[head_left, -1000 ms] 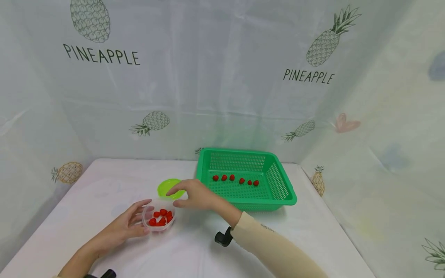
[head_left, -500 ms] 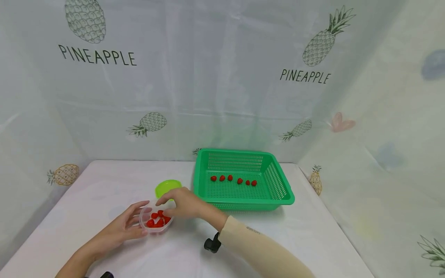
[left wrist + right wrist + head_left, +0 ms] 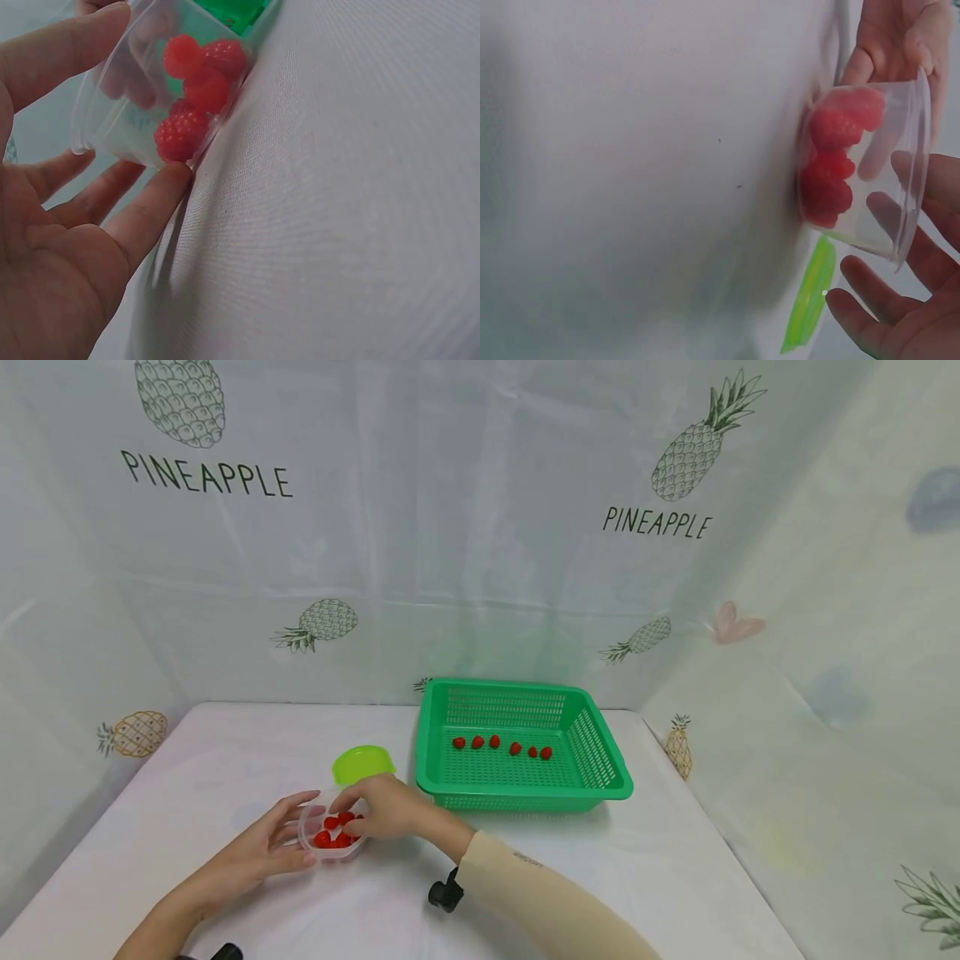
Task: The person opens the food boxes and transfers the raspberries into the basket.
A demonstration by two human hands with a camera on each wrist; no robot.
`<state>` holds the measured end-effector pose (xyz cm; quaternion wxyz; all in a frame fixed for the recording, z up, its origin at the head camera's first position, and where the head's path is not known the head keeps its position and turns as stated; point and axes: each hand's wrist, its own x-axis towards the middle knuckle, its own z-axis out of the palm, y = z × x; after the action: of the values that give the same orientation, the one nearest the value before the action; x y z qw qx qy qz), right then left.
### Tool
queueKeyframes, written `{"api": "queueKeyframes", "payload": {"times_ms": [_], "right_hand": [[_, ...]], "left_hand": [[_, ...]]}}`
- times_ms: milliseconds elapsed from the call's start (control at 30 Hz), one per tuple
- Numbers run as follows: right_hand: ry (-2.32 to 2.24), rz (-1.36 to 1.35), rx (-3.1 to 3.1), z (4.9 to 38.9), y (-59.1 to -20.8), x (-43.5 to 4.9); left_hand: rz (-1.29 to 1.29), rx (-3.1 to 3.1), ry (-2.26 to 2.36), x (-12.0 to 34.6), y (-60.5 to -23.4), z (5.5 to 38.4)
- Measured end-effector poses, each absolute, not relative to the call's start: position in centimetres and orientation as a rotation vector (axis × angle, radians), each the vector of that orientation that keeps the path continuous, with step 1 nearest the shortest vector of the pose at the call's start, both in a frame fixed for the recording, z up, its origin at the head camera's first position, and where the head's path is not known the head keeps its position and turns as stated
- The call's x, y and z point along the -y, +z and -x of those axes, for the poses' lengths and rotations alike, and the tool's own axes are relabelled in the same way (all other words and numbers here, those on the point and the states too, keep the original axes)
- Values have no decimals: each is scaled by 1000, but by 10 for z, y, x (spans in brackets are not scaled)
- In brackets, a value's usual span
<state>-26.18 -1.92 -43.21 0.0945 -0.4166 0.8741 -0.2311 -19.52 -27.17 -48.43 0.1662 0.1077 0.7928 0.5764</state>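
Observation:
A clear plastic tub (image 3: 341, 854) stands on the table with several red raspberries (image 3: 181, 135) on its bottom. My left hand (image 3: 273, 842) holds the tub from the left, thumb on one side and fingers on the other. From the right, my right hand (image 3: 386, 810) reaches over the rim. In the right wrist view, the tips of its thumb and forefinger dip inside the tub, spread apart with no berry between them, while the other fingers stay outside. Part of the berries is hidden behind this hand in the head view.
A lime-green lid (image 3: 363, 763) lies just behind the tub. To the right stands a green slotted basket (image 3: 525, 797) with a row of several red berries (image 3: 495, 742) in it. A pineapple-print curtain (image 3: 480, 568) hangs behind the white table (image 3: 637, 877).
My right hand has moved left and down, from above the tub's right rim to inside it. The left hand keeps its place at the tub.

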Motion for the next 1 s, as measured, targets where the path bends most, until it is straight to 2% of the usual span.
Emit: {"api": "queueKeyframes", "payload": {"times_ms": [1000], "right_hand": [[-698,1117,-2497,259,-444,36]], "left_hand": [[-388,-2221,1688,274,-487,195]]}}
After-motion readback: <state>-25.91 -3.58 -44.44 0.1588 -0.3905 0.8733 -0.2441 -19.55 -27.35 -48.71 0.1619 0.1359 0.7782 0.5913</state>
